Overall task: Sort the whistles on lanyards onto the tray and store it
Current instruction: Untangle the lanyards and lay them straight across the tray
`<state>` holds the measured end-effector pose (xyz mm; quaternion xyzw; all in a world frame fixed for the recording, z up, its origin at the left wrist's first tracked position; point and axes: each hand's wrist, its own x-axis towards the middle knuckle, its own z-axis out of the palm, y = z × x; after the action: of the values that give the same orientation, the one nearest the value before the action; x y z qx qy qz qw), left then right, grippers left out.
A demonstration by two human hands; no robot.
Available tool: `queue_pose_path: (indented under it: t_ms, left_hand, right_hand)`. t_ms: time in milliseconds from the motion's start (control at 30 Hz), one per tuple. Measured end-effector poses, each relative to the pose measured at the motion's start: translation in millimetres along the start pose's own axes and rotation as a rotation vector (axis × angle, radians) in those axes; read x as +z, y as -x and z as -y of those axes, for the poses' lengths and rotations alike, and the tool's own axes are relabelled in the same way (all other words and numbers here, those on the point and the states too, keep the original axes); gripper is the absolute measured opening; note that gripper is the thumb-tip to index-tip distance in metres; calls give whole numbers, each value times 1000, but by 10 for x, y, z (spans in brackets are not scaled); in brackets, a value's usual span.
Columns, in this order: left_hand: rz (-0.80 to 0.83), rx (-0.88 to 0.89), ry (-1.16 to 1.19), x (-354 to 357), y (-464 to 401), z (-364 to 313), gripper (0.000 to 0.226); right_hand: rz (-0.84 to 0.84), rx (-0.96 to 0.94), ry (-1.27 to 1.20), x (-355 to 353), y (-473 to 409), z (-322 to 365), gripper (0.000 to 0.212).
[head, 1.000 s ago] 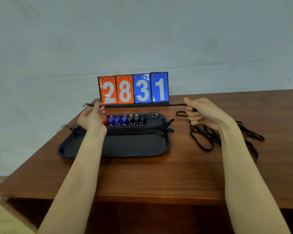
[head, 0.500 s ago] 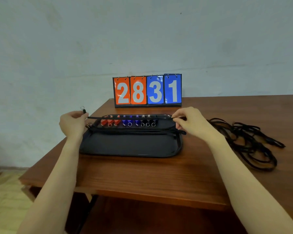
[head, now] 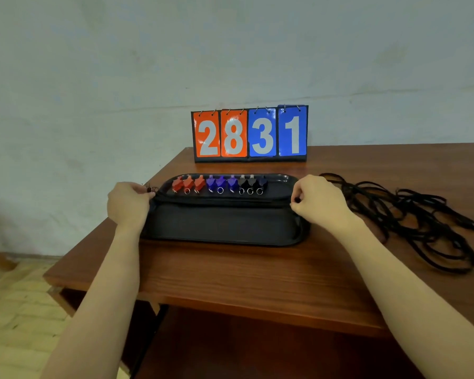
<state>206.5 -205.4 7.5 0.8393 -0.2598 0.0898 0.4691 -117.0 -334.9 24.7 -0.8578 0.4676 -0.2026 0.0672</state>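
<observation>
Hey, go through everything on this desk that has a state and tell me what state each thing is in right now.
Tray: flat on the desk, holding whistles and lanyards.
Whistles: lined up along the tray's far edge, red, blue, black.
Stretched lanyard: laid across the tray, both ends pinched.
Left hand: pinching the clip end.
Right hand: pinching the other end.
Loose lanyards: tangled on the desk.
Scoreboard: upright, reading 2831.

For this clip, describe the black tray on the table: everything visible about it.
The black tray is a shallow rounded rectangle with a raised rim, plastic-looking and matte. It lies flat on the wooden table, in front of the scoreboard. Along its far edge stand nine whistles in a row: three red, three purple, three dark. Black lanyards stretch across it lengthwise. The left hand is at its left end and the right hand at its right, both holding lanyard ends.
</observation>
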Motion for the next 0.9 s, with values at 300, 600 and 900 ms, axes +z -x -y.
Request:
queue_pose_path:
  t_ms: [300,600,900]
  left_hand:
    - [43,12,-101,31,9,-2,21]
    - [51,6,-182,18,39,-53,22]
    - [0,85,-153,2,63,-108,41]
  right_hand:
    - [-12,19,41,60,-21,-32,8]
    - [-21,21,65,56,-16,-36,7]
    - [-8,49,15,-89,30,-48,15]
